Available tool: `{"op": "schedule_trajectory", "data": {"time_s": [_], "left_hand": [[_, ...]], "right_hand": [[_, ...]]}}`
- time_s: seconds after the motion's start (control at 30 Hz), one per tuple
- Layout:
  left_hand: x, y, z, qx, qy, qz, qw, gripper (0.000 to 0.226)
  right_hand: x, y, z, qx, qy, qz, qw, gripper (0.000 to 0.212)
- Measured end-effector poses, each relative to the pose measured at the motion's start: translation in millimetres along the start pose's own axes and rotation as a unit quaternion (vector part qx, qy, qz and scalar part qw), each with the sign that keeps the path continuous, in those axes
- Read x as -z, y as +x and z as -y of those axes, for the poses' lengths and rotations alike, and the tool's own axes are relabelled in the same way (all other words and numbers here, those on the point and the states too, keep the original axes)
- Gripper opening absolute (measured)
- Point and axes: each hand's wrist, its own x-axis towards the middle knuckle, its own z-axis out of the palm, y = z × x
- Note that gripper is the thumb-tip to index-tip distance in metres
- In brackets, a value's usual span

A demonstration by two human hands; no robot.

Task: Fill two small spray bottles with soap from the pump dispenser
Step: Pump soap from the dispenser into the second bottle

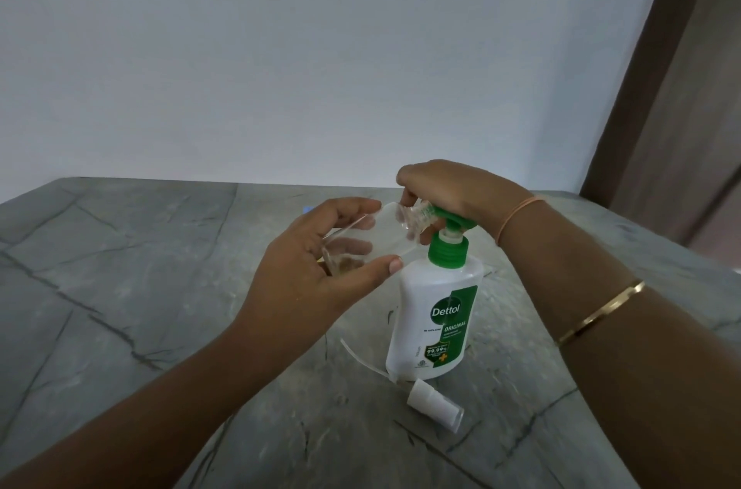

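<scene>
Left grip [320, 268] pinches a clear spray bottle [361, 244], mouth at the pump dispenser [435, 312] nozzle; right grip [445, 191] presses down, curled over the pump. Bottle looks nearly empty; its sprayer cap [435, 406] lies on the worktop [120, 288]. No second bottle visible.

Grey countertop [120, 288]: dispenser [435, 324], sprayer perhaps [435, 404].

White pump dispenser [435, 312] with green cap; grey veined countertop [140, 288]; clear spray bottle [377, 236].

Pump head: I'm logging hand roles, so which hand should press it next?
Right. The right hand already rests on the pump head; the left hand holds the clear bottle at the spout.
</scene>
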Motion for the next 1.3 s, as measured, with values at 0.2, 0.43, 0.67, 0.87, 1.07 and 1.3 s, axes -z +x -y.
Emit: {"op": "schedule_trajectory", "data": {"time_s": [0.2, 0.43, 0.67, 0.87, 1.07, 1.3], "left_hand": [[0, 0, -1, -0.006, 0.012, 0.002, 1.000, 0.046], [-1, -2, -2, -0.003, -0.012, -0.004, 1.000, 0.048], [-1, -2, -1, -0.001, -0.015, -0.003, 1.000, 0.046], [-1, -1, 6, 0.000, -0.008, -0.004, 1.000, 0.047], [-3, -2, 2, -0.004, 0.001, -0.009, 1.000, 0.047], [-3, 0, -2, -0.015, 0.028, -0.013, 0.999, 0.044]], "right_hand": [[4, -1, 2, 0.039, -0.038, -0.012, 0.998, 0.036], [15, -3, 12, 0.027, -0.043, -0.005, 0.999, 0.042], [5, 5, 1, 0.002, -0.022, 0.016, 1.000, 0.035], [-2, 10, -3, -0.004, -0.025, 0.029, 0.999, 0.038], [2, 4, 1, 0.050, -0.044, -0.027, 0.997, 0.041], [21, -3, 11, 0.047, -0.014, -0.050, 0.998, 0.043]]}}
